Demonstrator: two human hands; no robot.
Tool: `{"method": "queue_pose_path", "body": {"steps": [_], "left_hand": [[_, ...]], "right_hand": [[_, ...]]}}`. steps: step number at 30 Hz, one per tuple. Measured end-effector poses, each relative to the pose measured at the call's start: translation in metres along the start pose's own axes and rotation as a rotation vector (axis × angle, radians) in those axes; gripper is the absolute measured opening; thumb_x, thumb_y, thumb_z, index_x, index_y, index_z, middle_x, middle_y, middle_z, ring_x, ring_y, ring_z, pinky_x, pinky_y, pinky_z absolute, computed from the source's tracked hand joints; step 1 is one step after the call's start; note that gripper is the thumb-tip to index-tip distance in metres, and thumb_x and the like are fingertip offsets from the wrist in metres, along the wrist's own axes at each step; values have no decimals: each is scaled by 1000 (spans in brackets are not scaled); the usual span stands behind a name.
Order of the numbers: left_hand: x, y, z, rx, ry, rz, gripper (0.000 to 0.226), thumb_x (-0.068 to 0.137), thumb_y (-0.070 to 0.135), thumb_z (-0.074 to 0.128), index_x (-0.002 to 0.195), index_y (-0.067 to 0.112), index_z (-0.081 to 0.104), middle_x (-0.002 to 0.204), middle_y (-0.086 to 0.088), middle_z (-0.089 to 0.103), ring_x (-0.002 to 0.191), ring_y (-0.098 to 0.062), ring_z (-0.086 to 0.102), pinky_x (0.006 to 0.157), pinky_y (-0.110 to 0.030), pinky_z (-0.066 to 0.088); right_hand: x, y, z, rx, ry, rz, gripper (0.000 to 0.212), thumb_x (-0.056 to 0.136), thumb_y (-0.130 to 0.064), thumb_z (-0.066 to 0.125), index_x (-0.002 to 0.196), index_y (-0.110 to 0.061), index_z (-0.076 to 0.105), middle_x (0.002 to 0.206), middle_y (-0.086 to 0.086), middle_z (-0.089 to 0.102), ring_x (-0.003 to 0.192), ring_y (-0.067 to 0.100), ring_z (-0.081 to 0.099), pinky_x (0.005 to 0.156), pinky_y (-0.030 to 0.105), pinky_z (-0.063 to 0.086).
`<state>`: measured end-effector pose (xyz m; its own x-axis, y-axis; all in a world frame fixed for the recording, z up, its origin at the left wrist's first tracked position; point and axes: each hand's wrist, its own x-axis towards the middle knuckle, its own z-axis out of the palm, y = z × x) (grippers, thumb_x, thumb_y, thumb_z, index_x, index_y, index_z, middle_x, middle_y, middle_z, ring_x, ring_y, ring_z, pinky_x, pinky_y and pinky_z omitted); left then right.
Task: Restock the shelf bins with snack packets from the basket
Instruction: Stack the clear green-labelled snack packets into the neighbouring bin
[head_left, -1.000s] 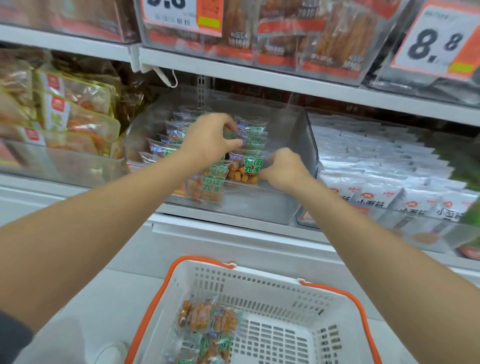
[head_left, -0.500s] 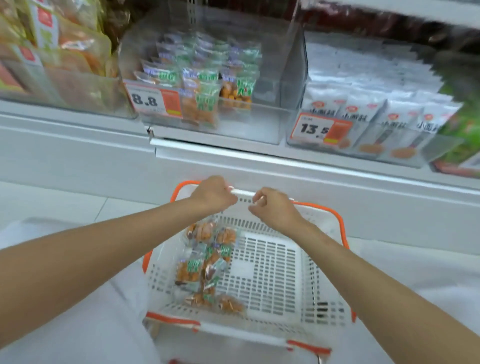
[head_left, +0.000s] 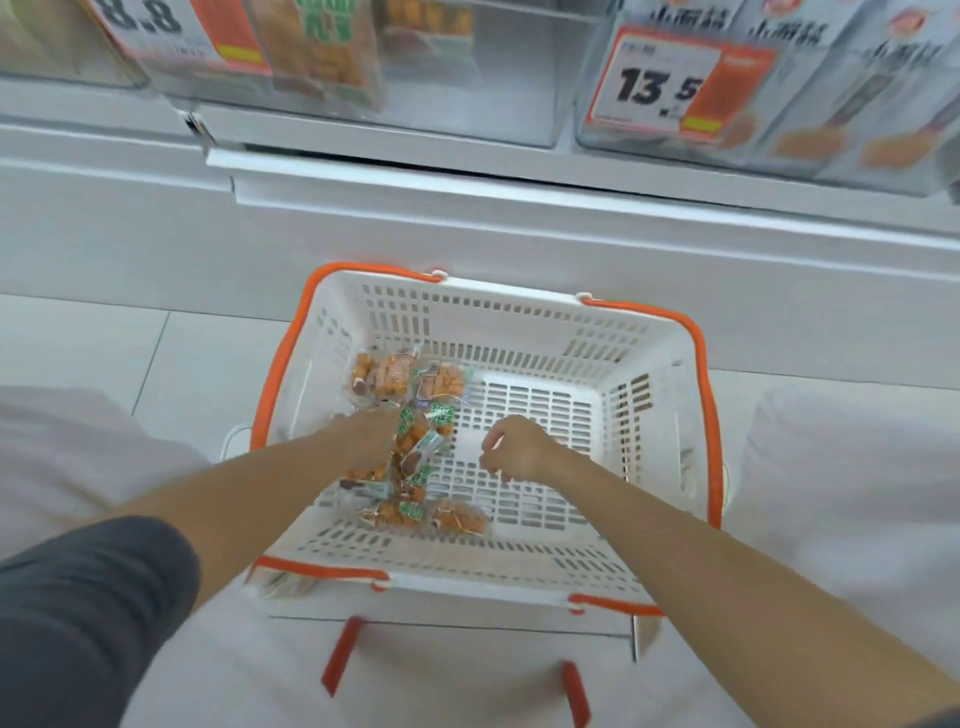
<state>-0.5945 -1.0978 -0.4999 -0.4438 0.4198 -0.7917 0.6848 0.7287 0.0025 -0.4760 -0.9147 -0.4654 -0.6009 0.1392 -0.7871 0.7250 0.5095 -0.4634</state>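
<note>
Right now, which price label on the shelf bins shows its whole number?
The 13.5 label, farther right; the 8.8 label is cut off by the frame's top edge.

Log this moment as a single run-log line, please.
stage: picking from basket | left hand: among snack packets, grip unclear | right hand: curled, empty, over basket floor
</note>
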Motion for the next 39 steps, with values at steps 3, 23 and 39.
{"method": "queue_pose_path", "body": {"steps": [3,23,39], "left_hand": [[4,-6,7,118,-42,-22,44,99,21,35,143,20,38,131,-11,55,114,-27,55,92,-32,44],[-123,16,-177,-1463,206,237,26,90,21,68,110,9,58,102,-3,69,74,-6,68,66,-18,57],[-140,9,-199,-1608,224,465,46,73,22,77,115,9,64,110,-6,73,102,-18,69,86,-35,58]], "right_hand": [[5,2,6,-61,5,-12,15,92,-5,58,77,-7,56,95,39,62,66,25,52,68,42,55],[-104,-82,-113,652,213,-358,25,97,-33,57,88,-9,56,76,5,55,81,24,71,73,31,58],[-133,-109,-145,693,442,-556,42,90,-22,68,109,14,58,70,3,59,57,10,61,66,25,57]]}}
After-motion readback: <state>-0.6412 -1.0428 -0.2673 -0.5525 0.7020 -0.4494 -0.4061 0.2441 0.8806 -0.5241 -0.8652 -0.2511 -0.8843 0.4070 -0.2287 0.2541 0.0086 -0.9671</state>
